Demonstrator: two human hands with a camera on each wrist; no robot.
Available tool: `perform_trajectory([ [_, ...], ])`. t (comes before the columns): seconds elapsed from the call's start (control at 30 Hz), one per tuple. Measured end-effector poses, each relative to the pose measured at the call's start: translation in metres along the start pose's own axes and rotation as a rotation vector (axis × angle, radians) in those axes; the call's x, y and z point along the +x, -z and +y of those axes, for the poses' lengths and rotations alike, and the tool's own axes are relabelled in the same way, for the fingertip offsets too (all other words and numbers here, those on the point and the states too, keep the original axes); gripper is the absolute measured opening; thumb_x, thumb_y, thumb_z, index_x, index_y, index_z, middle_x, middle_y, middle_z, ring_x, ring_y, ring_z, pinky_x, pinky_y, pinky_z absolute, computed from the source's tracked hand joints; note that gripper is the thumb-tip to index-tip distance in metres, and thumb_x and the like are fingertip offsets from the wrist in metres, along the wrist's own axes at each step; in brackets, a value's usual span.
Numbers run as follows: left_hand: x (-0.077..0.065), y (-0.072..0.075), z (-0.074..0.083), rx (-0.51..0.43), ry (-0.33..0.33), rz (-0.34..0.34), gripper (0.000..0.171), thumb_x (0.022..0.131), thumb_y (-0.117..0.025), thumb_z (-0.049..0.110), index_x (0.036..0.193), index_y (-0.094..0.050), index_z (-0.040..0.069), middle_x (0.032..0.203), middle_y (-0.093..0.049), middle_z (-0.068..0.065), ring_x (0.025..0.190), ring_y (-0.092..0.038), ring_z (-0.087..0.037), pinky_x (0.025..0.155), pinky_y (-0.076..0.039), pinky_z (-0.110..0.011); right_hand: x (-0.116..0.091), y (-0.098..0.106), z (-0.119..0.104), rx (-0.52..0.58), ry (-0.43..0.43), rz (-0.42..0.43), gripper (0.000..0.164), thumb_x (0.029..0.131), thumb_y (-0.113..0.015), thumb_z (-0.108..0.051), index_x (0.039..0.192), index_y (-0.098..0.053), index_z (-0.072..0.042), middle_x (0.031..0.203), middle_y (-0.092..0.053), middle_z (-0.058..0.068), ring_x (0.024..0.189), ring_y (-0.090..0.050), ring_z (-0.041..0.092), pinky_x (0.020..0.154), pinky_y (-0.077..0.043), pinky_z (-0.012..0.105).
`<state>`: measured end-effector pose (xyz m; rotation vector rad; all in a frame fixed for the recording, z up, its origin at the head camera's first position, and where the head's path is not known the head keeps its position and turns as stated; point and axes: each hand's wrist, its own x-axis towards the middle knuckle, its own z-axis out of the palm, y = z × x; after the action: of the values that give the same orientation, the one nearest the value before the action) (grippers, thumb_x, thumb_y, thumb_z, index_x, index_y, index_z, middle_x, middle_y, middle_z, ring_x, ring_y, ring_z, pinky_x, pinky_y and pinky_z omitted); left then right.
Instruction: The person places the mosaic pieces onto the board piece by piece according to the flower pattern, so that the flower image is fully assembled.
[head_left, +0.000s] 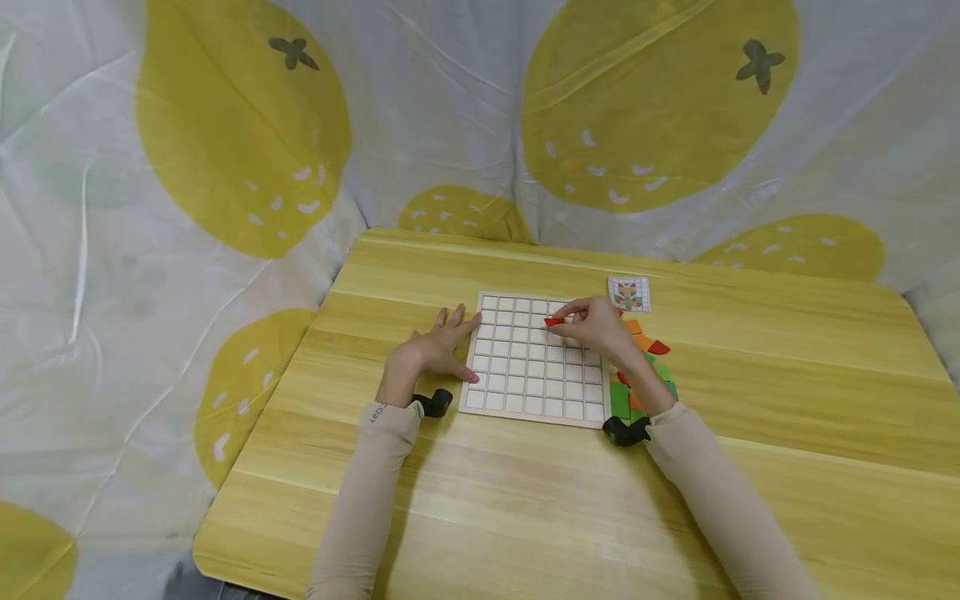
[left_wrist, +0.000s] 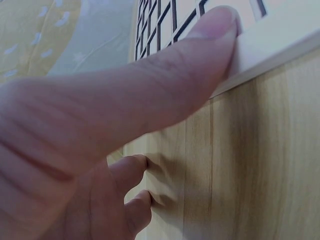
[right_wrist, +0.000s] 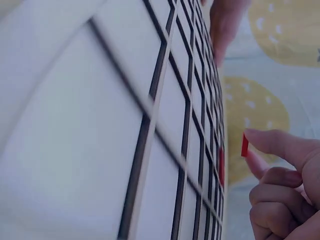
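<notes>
A pale board marked with a grid of square cells lies on the wooden table. My left hand spreads its fingers along the board's left edge; in the left wrist view its thumb presses on the rim. Over the upper part of the board, my right hand pinches a small red tile between thumb and forefinger. The right wrist view shows that tile edge-on, raised off the board, the other fingers curled below. Another red tile sits on the grid near it.
Right of the board lies a loose pile of tiles, including a green tile, an orange tile and a red round-edged tile, partly behind the right forearm. A pattern card lies beyond them. Lemon-print cloth hangs behind the table.
</notes>
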<state>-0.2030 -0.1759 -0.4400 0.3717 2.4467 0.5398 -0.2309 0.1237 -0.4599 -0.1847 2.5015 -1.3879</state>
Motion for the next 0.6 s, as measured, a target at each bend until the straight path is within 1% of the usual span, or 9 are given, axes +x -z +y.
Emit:
perform_trajectory([
  [0.13,0.001,0.0,0.001,0.008,-0.002,0.003,0.108,0.091,-0.079,0.038,0.168,-0.005,0.026,0.175,0.015,-0.01,0.161,0.017,-0.037,0.118,0.002,-0.081,0.013,-0.014,-0.007,-0.04,-0.02,0.011,0.024,0.09,-0.08,-0.021,0.107,-0.078,-0.004,0.061,-0.045,-0.003,0.055,-0.038,0.013,0.054,-0.033,0.026],
  [0.27,0.002,0.0,0.002,0.006,-0.005,0.004,0.108,0.091,-0.079,0.038,0.168,-0.005,0.026,0.175,0.016,-0.009,0.161,0.017,-0.037,0.118,0.003,-0.081,0.017,-0.019,-0.007,-0.044,-0.043,0.034,0.022,0.089,-0.08,-0.017,0.106,-0.077,-0.004,0.06,-0.048,-0.001,0.054,-0.04,0.014,0.054,-0.036,0.027],
  [0.43,0.002,0.0,0.001,0.018,0.002,0.004,0.109,0.09,-0.08,0.039,0.168,-0.005,0.026,0.174,0.016,-0.009,0.161,0.017,-0.037,0.118,0.001,-0.082,0.018,-0.022,-0.003,0.031,-0.054,0.043,0.022,0.089,-0.081,-0.017,0.108,-0.078,-0.006,0.062,-0.053,-0.001,0.054,-0.042,0.014,0.053,-0.035,0.025],
  [0.6,0.0,0.001,0.001,0.014,0.004,0.007,0.109,0.09,-0.08,0.039,0.168,-0.005,0.025,0.174,0.016,-0.009,0.161,0.017,-0.037,0.118,0.001,-0.081,0.02,-0.023,0.003,0.105,-0.053,0.062,0.022,0.09,-0.081,-0.016,0.109,-0.079,-0.005,0.06,-0.052,-0.002,0.054,-0.038,0.012,0.053,-0.032,0.024],
])
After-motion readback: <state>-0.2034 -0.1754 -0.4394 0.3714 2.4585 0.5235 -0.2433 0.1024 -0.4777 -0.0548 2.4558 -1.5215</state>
